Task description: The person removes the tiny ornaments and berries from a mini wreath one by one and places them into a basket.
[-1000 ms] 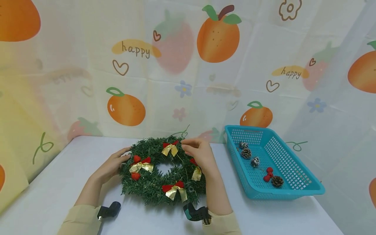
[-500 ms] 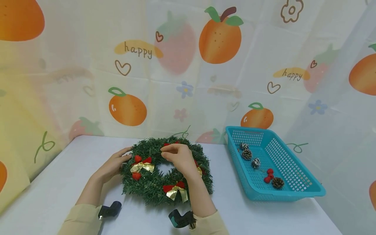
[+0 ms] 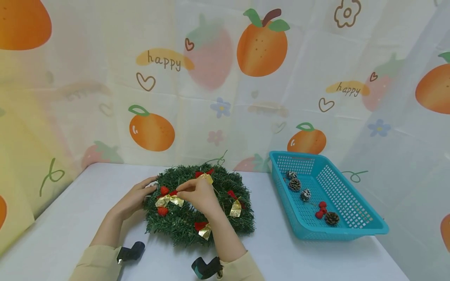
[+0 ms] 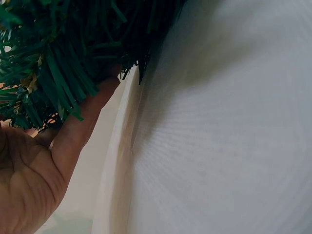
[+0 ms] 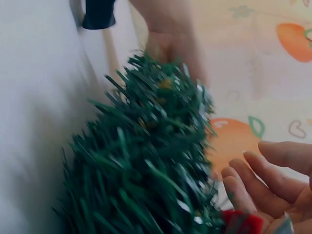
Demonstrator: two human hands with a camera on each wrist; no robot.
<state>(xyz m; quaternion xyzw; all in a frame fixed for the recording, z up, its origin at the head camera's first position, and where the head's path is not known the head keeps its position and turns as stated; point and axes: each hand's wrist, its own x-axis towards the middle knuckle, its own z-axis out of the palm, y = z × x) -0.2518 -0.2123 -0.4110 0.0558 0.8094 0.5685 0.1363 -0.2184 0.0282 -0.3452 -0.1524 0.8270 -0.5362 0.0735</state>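
Observation:
A green wreath (image 3: 175,224) with red and gold bows lies flat on the white table (image 3: 88,195). My left hand (image 3: 149,186) rests against its left rim with fingers straight; in the left wrist view a finger (image 4: 85,119) reaches into the needles (image 4: 58,58). My right hand (image 3: 181,191) hovers over the wreath's middle, its fingertips at the left bow (image 3: 168,200). In the right wrist view the fingers (image 5: 273,175) are loosely extended beside a red bow (image 5: 241,224), gripping nothing I can see. More bows sit at the top (image 3: 205,175), right (image 3: 234,205) and bottom (image 3: 204,229).
A teal mesh basket (image 3: 351,230) stands to the right, holding several pinecones (image 3: 294,184) and red berries (image 3: 320,208). A fruit-print curtain (image 3: 211,97) closes off the back and sides of the table.
My right hand has moved left across the wreath, from its upper right rim, past the top bow, to the left bow. The left hand has stayed on the left rim.

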